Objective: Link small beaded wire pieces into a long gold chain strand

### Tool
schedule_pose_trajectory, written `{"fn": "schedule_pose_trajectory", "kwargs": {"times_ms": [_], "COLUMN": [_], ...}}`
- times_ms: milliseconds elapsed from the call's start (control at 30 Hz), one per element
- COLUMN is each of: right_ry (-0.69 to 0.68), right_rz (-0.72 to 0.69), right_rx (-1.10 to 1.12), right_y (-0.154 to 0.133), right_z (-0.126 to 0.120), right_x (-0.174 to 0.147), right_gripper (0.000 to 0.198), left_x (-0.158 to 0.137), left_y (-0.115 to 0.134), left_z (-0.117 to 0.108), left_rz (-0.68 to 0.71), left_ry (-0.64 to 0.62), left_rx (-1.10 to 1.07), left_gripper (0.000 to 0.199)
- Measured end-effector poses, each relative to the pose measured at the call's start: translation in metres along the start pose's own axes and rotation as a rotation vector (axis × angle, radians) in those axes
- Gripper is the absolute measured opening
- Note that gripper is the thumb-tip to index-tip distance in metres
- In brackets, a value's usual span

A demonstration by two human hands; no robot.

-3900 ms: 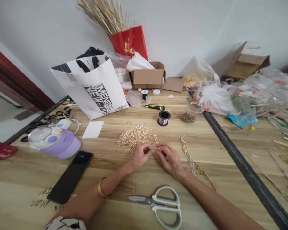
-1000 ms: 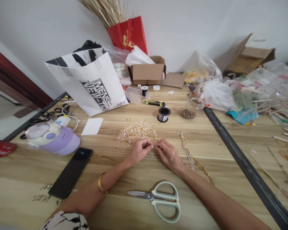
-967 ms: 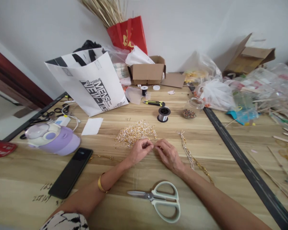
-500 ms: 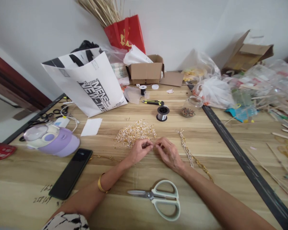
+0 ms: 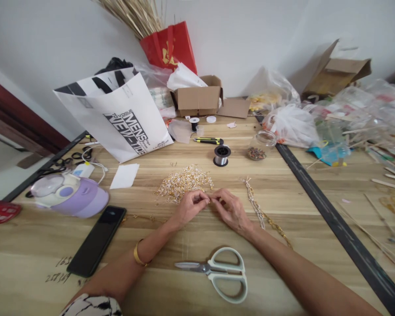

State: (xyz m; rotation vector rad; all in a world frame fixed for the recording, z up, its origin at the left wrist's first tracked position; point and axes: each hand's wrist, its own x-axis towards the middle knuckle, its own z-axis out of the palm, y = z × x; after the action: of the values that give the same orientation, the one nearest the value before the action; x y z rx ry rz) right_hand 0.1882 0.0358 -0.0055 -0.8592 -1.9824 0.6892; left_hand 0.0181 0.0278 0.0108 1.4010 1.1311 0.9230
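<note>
My left hand (image 5: 193, 206) and my right hand (image 5: 229, 209) meet fingertip to fingertip over the table, each pinched closed. What lies between the fingers is too small to make out. Just behind my left hand spreads a heap of small gold and silver beads (image 5: 181, 181). To the right of my right hand lie strung gold and silver strands (image 5: 257, 202). Scissors with pale green handles (image 5: 217, 268) rest nearer to me, their blades pointing left. Thin clear threads (image 5: 185, 246) show faintly on the wood beside the blade tips.
Behind the beads stand a spool of clear line (image 5: 221, 156), a yellow-black utility knife (image 5: 208, 141) and a glass jar (image 5: 260, 147) of beads. At left are a black phone (image 5: 97, 240), a purple cup (image 5: 73, 195) and a white paper bag (image 5: 118, 116). Plastic bags (image 5: 292, 125) crowd the back right.
Both hands stay pinched in nearly the same place, with their fingertips slightly closer together. The background has shifted a little to the left in view.
</note>
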Motion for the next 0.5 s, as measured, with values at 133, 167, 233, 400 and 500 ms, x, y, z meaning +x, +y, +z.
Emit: {"fn": "schedule_pose_trajectory", "kwargs": {"times_ms": [133, 167, 233, 400, 500], "right_ry": [-0.003, -0.003, -0.006, 0.004, 0.006], "right_rz": [0.004, 0.009, 0.026, 0.055, 0.066], "right_rx": [0.021, 0.027, 0.038, 0.066, 0.071], "right_y": [-0.0008, -0.0007, -0.0003, 0.0014, 0.002], "right_z": [-0.0006, -0.0006, -0.0004, 0.0009, 0.0017], "right_x": [0.0002, 0.0001, -0.0003, -0.0012, -0.0013], "right_gripper": [0.009, 0.009, 0.009, 0.009, 0.01], "left_x": [0.0007, 0.0007, 0.0007, 0.0009, 0.0008], "left_y": [-0.0031, -0.0032, -0.0029, -0.0032, -0.004], "left_z": [-0.0001, -0.0001, 0.0001, 0.0008, 0.0009], "left_rz": [-0.033, -0.037, -0.044, -0.062, -0.063], "left_ry": [-0.014, -0.015, -0.018, -0.036, -0.043], "left_rx": [-0.035, -0.042, -0.055, -0.093, -0.091], "left_gripper": [0.023, 0.024, 0.025, 0.027, 0.027]}}
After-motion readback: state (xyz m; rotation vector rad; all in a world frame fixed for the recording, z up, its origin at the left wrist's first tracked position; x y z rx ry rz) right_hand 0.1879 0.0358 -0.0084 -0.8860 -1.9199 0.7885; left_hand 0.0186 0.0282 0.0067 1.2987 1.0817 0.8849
